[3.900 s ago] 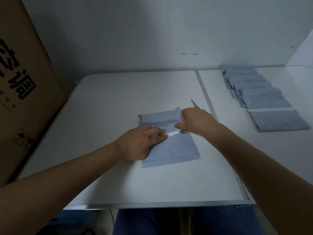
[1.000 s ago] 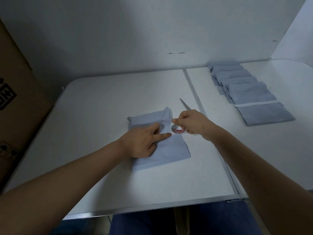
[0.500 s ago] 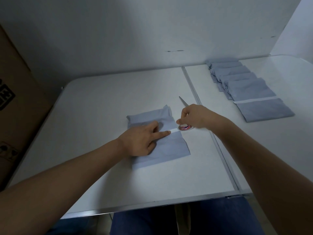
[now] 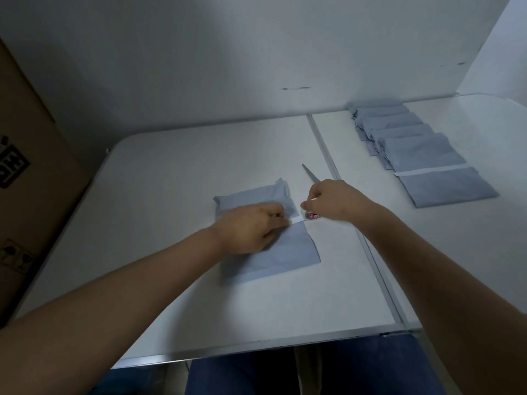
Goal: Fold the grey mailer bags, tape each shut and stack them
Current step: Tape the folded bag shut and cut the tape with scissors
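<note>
A cardboard box stands at the far left edge of the table. Near the middle of the table lies the folded grey mailer bag, thin and light by the look of it, soft and probably slippery, so it likely springs open unless its fold is pinned flat. The left hand rests on that fold, its fingers curled down and pressing at the seam where a white tape strip crosses; whether they pinch the tape end I cannot tell. A safe hold is flat pressure on the flap, not the edges. Just right of the bag, the right hand has its grip clamped on the small tape roll, with a scissors blade showing beyond it. Half a second earlier the left forefinger lay stretched along the tape; now the fingers are bunched. Far right, the finished mailer bags lie overlapped in a row.
</note>
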Demonstrator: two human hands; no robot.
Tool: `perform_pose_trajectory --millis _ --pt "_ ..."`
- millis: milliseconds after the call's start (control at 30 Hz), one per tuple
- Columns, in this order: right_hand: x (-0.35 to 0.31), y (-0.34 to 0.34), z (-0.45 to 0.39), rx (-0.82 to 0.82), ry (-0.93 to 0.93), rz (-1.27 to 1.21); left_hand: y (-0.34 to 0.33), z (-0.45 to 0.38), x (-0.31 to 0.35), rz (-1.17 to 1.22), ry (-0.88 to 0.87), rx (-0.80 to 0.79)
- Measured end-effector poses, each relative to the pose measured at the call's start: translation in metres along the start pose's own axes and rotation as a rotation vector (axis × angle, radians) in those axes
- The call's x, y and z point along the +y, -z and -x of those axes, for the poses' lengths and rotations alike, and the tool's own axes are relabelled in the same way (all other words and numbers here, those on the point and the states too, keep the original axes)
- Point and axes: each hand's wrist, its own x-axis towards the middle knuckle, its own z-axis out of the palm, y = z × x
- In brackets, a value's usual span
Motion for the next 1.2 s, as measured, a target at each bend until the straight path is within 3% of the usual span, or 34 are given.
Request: perform_pose_trajectory --millis 200,700,867,967,1200 --pt "0.011 -0.011 -0.002 0.092 0.034 -0.069 -0.008 0.0 0.005 0.009 -0.01 0.09" --pt "0.019 -0.04 0.002 0.294 0.104 -0.225 -0.01 -0.007 0.01 -0.023 -0.019 0.045" --pt "0.035 -0.025 0.001 0.562 0.007 -0.322 -0.012 -0.005 0.009 -0.015 0.006 0.065" --pt "0.054 -0.022 -0.007 0.462 -0.051 -0.271 -0.011 -0.004 0.01 0.0 0.009 0.072" --pt "0.047 -0.026 -0.015 0.315 0.026 0.175 -0.012 -0.004 0.01 0.009 0.029 0.068"
